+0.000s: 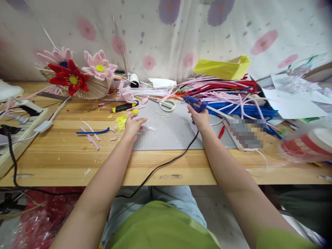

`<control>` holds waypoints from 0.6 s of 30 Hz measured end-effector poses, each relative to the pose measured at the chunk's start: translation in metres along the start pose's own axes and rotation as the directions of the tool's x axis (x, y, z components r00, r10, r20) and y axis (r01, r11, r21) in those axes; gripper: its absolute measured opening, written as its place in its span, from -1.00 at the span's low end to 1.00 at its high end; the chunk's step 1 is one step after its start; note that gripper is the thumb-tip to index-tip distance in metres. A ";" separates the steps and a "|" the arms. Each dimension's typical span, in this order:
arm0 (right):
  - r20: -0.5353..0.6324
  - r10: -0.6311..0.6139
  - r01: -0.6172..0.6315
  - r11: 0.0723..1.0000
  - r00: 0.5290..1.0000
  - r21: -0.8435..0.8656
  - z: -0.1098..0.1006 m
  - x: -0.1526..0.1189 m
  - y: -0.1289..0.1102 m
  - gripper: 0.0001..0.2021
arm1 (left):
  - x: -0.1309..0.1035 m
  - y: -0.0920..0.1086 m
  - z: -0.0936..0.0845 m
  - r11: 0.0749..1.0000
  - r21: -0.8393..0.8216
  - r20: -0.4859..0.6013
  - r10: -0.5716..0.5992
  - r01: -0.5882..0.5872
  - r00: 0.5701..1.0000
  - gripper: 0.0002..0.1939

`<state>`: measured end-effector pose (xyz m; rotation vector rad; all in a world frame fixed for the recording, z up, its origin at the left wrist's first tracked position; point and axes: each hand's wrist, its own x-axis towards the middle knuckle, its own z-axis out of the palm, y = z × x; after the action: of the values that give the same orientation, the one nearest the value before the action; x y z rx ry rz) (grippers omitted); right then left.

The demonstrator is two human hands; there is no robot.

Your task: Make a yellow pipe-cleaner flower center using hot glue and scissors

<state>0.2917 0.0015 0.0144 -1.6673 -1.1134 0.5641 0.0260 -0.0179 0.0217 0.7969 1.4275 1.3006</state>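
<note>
My right hand (199,117) is wrapped round a blue glue gun (194,103) over the grey cutting mat (168,140); a black cord runs from it toward me. At the mat's left edge, my left hand (134,127) has its thumb and fingers partly bent. Something small and pale with white strands (150,128) shows by its fingertips, and whether it is gripped cannot be made out. Beside that hand are yellow scraps (120,121) and a small yellow disc (135,111). Scissors (167,105) rest at the mat's back edge.
Fuzzy flowers (73,80) stand in a woven basket (97,88) at back left. Bundled coloured stems (230,109) and yellow paper (223,68) fill the back right. A power strip (36,126) lies far left, a red and white tub (308,143) far right. A cutter (124,107) lies behind my left hand.
</note>
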 end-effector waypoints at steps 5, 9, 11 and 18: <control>-0.036 0.035 -0.044 0.948 0.999 -0.314 -0.004 0.012 0.012 -0.56 | 0.000 -0.002 0.000 1.000 -0.002 0.000 0.006 -0.006 1.000 -0.46; 0.023 0.047 -0.033 0.911 0.999 -0.410 -0.004 0.014 0.012 -0.49 | 0.000 -0.004 -0.001 1.000 0.007 0.013 0.008 -0.009 1.000 -0.47; 0.060 0.043 -0.012 0.897 0.997 -0.442 -0.005 0.013 0.011 -0.47 | 0.001 -0.004 -0.001 1.000 0.011 0.026 0.004 -0.004 1.000 -0.45; 0.200 -0.034 0.176 0.635 0.979 -0.752 -0.031 0.008 -0.007 -0.41 | 0.000 -0.004 -0.001 1.000 0.000 0.054 -0.010 0.010 0.999 -0.41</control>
<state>0.3168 -0.0058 0.0333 -2.2834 -1.7276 0.1261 0.0260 -0.0185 0.0177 0.8179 1.3869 1.2630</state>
